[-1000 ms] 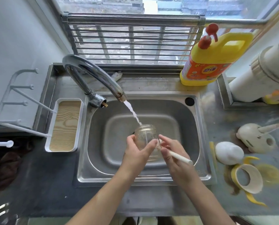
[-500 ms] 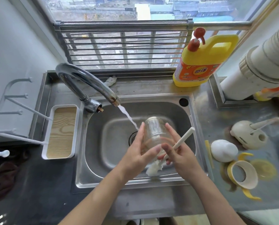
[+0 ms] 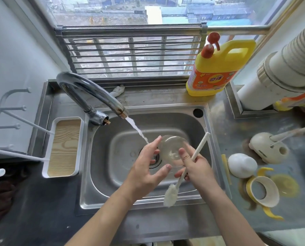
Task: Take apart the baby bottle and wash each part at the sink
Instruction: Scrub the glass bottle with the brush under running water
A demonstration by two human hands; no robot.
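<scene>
Over the steel sink (image 3: 87,176), the clear glass bottle body (image 3: 171,148) is tilted with its round end towards me. My left hand (image 3: 144,171) holds its left side between thumb and spread fingers. My right hand (image 3: 197,167) grips the white handle of the bottle brush (image 3: 170,194), whose bristle head hangs outside the bottle near the sink's front edge, and its forefinger lies against the glass. Water runs from the curved tap (image 3: 94,93) and lands beside my left forefinger. A white dome-shaped bottle part (image 3: 242,165) and the yellow-handled collar ring (image 3: 262,190) lie on the counter to the right.
A yellow detergent jug (image 3: 217,68) with a red pump stands behind the sink on the right. A cream brush holder (image 3: 267,146) sits on the right counter, under a large white pipe (image 3: 276,75). Left of the sink stands a white tray with a wood-grain floor (image 3: 63,146) and white drying pegs.
The brush has come out of the bottle and swung head-down towards the front of the sink. The bottle has moved right, out of the water stream, and tipped towards me.
</scene>
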